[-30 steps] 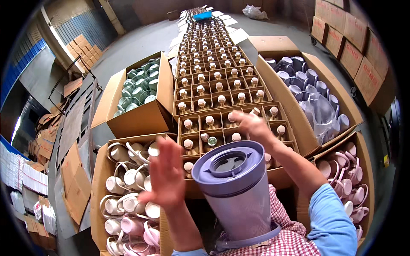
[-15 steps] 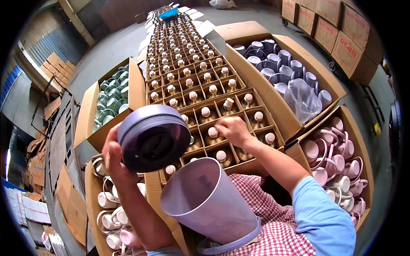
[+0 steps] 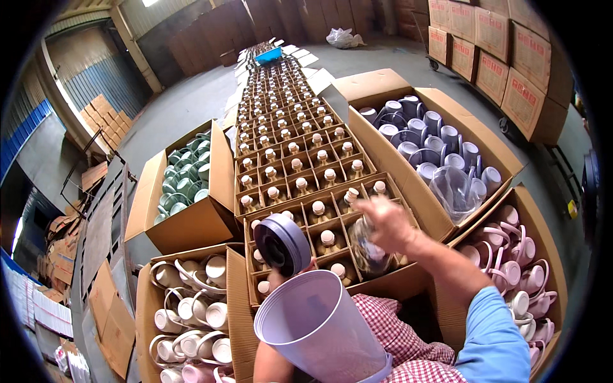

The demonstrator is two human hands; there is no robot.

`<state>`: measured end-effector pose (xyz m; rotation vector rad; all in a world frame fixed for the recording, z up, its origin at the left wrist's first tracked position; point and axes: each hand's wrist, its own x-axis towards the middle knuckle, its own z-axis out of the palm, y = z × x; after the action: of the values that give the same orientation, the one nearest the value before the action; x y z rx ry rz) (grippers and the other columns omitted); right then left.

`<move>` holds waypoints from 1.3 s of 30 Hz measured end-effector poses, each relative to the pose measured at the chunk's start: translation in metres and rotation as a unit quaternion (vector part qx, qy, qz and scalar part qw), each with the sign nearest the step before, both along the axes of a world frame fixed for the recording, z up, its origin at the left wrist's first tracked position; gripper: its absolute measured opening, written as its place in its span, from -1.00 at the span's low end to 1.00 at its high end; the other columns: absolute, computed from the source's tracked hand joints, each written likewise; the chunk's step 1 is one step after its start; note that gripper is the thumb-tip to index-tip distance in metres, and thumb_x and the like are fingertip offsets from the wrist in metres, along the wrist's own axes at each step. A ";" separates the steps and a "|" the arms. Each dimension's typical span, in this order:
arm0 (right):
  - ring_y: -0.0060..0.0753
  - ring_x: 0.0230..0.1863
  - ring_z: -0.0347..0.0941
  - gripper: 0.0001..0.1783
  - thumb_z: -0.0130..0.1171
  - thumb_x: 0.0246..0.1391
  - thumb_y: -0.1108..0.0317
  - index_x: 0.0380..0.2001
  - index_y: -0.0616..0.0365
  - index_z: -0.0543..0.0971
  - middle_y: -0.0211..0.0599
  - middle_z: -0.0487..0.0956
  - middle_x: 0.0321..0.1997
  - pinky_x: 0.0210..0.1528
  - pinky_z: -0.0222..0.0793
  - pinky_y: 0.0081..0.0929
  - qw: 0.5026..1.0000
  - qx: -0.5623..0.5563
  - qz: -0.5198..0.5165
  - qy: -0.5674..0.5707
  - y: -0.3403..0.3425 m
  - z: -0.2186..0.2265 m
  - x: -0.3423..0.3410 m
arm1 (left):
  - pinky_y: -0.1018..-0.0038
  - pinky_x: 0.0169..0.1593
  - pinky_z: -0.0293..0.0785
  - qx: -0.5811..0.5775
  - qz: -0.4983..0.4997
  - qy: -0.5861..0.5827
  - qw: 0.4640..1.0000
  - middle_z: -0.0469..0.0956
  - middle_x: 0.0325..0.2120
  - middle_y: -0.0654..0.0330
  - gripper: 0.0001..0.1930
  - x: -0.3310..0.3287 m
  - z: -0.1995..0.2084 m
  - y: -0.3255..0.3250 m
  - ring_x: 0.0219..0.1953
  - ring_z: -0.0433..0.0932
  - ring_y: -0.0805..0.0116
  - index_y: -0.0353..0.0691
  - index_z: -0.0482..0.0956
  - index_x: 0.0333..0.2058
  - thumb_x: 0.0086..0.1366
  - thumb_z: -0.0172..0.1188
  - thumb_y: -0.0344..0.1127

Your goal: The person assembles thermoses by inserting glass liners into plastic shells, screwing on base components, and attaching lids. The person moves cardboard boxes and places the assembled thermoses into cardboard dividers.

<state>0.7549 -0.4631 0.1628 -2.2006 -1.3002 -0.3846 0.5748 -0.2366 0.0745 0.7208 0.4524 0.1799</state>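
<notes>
**Glass flask in your right hand: go easy around those dividers**

So the flask is over the front-right part of the nearest divided carton, just inside its front edge. Your right hand is a bit blurred, but the fingers look mostly closed around the flask's upper end. Can't tell how tight.

My two cents: hold it snug, don't squeeze, because thin glass probably won't forgive a knock. Go straight up past the cardboard walls before swinging sideways, and mind the capped bottle right by your fingertips.

Your left hand is mostly hidden behind the purple shell. It seems to have the purple end cap over the carton's front-left corner, though I can't see how far those fingers are open. I'd keep that cap well out of the flask's way.

Pose-wise, your right forearm reaches up and left from the blue sleeve, bent at the elbow. The shell tilts against your checked apron, mouth up, so brace it there.
</notes>
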 end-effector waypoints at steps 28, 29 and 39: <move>-0.19 0.18 0.33 -0.25 0.43 -0.35 0.38 0.06 0.24 0.47 -0.14 0.50 0.07 0.31 0.07 -0.28 0.691 -0.141 0.511 0.491 0.048 0.089 -0.055 | -0.13 0.23 0.09 0.179 -0.057 -0.450 0.873 -0.13 0.34 0.02 -0.57 -0.020 0.109 -0.022 0.40 -0.28 0.11 -0.19 0.59 -0.51 0.23 0.08 0.09; -0.19 0.19 0.32 -0.28 0.42 -0.35 0.41 0.03 0.24 0.49 -0.16 0.52 0.06 0.31 0.07 -0.28 0.700 -0.147 0.507 0.481 0.052 0.093 -0.054 | -0.15 0.23 0.08 0.146 -0.072 -0.455 0.875 -0.11 0.33 -0.01 -0.55 -0.018 0.109 -0.017 0.40 -0.27 0.11 -0.23 0.59 -0.48 0.22 0.09 0.10; -0.26 -0.40 0.54 -0.65 0.32 -0.33 0.16 -0.42 0.12 0.60 -0.25 0.60 -0.45 -0.33 0.43 -0.38 0.851 -0.308 0.382 0.187 0.078 0.119 -0.097 | -0.14 0.21 0.15 0.008 0.136 -0.320 0.937 0.27 0.16 -0.06 -0.34 -0.027 0.118 -0.002 0.22 0.21 -0.12 -0.22 0.24 0.18 0.19 0.09 0.03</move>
<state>0.6575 -0.3853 0.2819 -1.8145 -2.0873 0.8287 0.5474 -0.2389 0.1928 0.5724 -0.0793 0.6581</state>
